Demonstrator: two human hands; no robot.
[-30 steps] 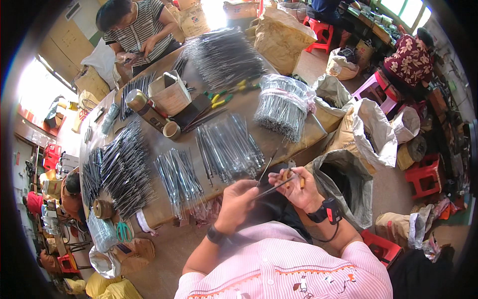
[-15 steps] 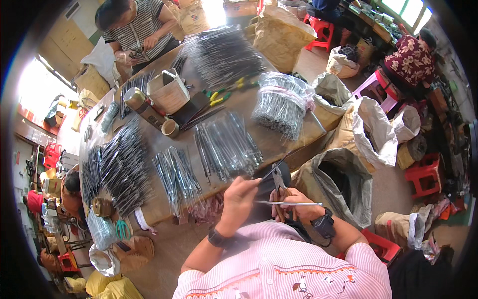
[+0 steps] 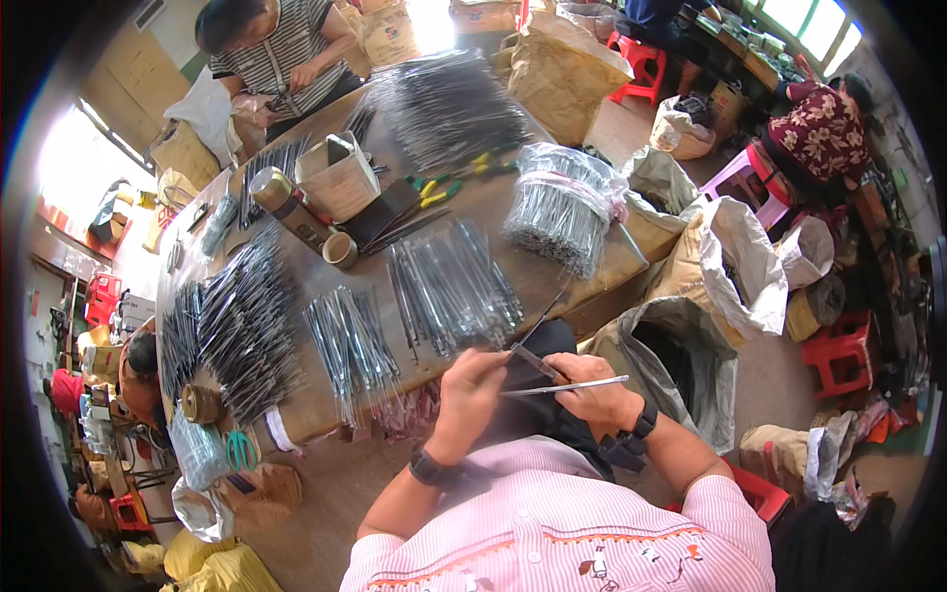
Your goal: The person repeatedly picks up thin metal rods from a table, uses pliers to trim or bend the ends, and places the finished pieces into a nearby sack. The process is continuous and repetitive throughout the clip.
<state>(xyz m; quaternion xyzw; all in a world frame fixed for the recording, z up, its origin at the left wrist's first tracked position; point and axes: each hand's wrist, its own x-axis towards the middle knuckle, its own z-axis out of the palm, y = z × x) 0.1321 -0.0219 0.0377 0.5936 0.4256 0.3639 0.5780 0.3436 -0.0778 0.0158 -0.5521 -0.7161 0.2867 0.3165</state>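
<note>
Near the table's front edge, my left hand [image 3: 472, 397] is closed, its fingertips pinching a thin silvery metal strip [image 3: 592, 383]. The strip runs rightward across my right hand. My right hand [image 3: 600, 397] is closed round a pair of pliers [image 3: 535, 363], whose jaws point up-left and meet my left fingertips. A thin dark rod [image 3: 554, 304] sticks up and right from the jaws; its lower end is hidden. Just beyond my hands lie a spread of silvery strips [image 3: 454, 286] and a smaller pile of strips [image 3: 350, 340].
A bundle of metal strips [image 3: 562, 212] in plastic stands at the table's right. Darker strips [image 3: 247, 326] lie leftward. Behind are a thermos [image 3: 281, 202], a box [image 3: 337, 183] and yellow-green-handled pliers [image 3: 439, 195]. Open sacks [image 3: 681, 365] stand at right; a person [image 3: 286, 59] sits across.
The pliers have swung lower and left, their jaws now at my left fingertips. My right hand has turned over, its back facing up. The silvery strip has tilted up slightly at its right end.
</note>
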